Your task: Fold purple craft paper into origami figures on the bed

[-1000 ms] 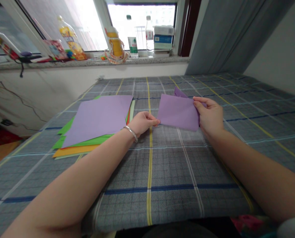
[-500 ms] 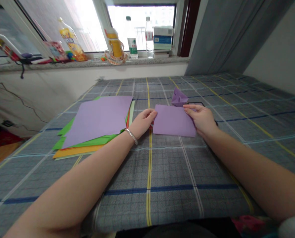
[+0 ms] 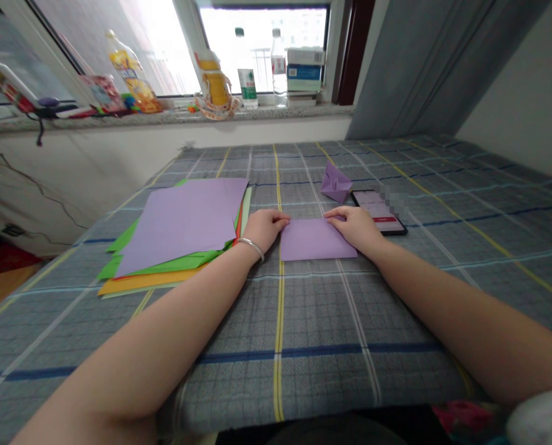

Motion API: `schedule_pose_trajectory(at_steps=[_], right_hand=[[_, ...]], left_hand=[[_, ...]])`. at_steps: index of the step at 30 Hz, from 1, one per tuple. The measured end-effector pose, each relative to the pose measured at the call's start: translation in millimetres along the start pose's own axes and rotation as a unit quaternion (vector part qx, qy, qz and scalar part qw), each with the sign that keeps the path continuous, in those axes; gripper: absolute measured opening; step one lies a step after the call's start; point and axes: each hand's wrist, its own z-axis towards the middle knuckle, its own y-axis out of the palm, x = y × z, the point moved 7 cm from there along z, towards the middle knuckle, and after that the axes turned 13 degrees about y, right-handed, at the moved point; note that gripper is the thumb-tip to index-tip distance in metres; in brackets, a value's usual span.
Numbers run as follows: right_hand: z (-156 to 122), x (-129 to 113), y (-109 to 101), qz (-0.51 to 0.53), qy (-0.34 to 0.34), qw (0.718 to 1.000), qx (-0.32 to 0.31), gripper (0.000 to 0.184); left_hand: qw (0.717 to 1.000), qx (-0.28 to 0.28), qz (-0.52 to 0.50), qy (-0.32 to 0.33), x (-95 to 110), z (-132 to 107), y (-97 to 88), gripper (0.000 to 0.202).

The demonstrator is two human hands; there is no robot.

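Observation:
A purple sheet of paper point(image 3: 317, 241) lies low over the checked cloth, its long edge toward me. At its upper left corner, the fingers of my left hand point(image 3: 263, 231) are closed on the paper; a silver bangle circles that wrist. My right hand point(image 3: 355, 226) pinches the far edge near the upper right corner. Just beyond the paper stands a folded purple paper shape point(image 3: 335, 182) with pointed tips. A phone point(image 3: 380, 213) with a lit screen lies beside my right hand, partly hidden by it.
To the left is a stack of coloured paper point(image 3: 183, 222), purple on top with green and orange edges below. A plaid cloth point(image 3: 238, 383) covers the surface. Bottles, a yellow cup point(image 3: 216, 83) and a box point(image 3: 305, 71) line the windowsill. A grey curtain point(image 3: 405, 68) hangs at right.
The paper's far edge has come down toward me, and the sheet looks shorter. My right hand has moved left and slightly nearer, uncovering the phone. My left hand has shifted a little nearer.

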Motion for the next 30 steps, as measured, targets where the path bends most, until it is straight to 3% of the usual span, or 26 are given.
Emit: schedule_pose_trajectory(at_steps=[6,11,15,18,23,30], right_hand=[[-4,-11,8,-0.103,-0.085,0.991,-0.015,0.022],[-7,-19,12,-0.155,-0.178,0.972,0.009,0.023],[-15,-28,13,-0.163,-0.244,0.956,0.003,0.027],[-22,-34,15,-0.177,-0.275,0.945,-0.002,0.025],[-28,-37,24,-0.148,-0.298,0.941,-0.065,0.026],[-32,-35,25,-0.203,-0.260,0.939,-0.092,0.050]], left_hand=[[0.987,-0.049,0.129,0.084,20,2,3.7,0.017],[0.966,-0.063,0.211,0.133,34,-2,5.5,0.021],[0.952,-0.064,0.249,0.168,39,-4,8.4,0.023],[0.936,-0.075,0.252,0.235,46,-3,14.1,0.026],[0.909,-0.141,0.219,0.325,51,-4,28.5,0.028],[0.918,-0.150,0.209,0.301,51,-7,30.0,0.033]])
